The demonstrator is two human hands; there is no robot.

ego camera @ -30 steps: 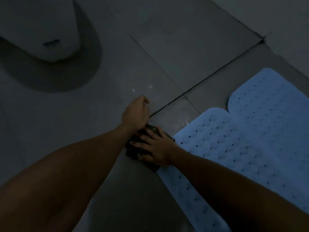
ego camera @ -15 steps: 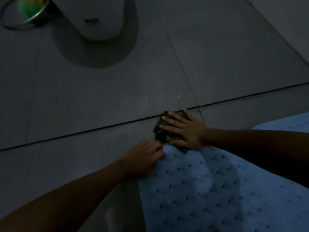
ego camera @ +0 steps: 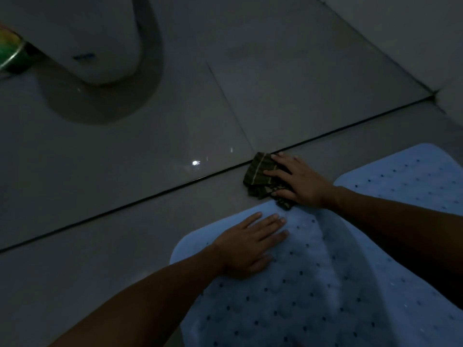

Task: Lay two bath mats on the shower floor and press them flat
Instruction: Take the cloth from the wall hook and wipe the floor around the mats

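A pale blue bath mat (ego camera: 300, 296) with rows of small holes lies on the grey tiled floor at the lower right. A second pale blue mat (ego camera: 406, 179) lies beyond it, its rounded corner showing past my right forearm. My left hand (ego camera: 250, 244) rests flat, fingers spread, on the near mat's top left corner. My right hand (ego camera: 298, 181) lies flat on a dark striped cloth (ego camera: 260, 176) on the floor just past the near mat's edge. The cloth's right part is hidden under that hand.
A white toilet base (ego camera: 95, 41) stands at the upper left, with a green and metal object (ego camera: 11, 53) beside it at the frame's left edge. A dark grout line (ego camera: 150, 196) crosses the floor. A wall (ego camera: 413, 41) rises at the upper right.
My left hand has gone from a closed fist at the mat's edge to a flat open palm on the mat. My right hand stays on the cloth. The view has shifted.
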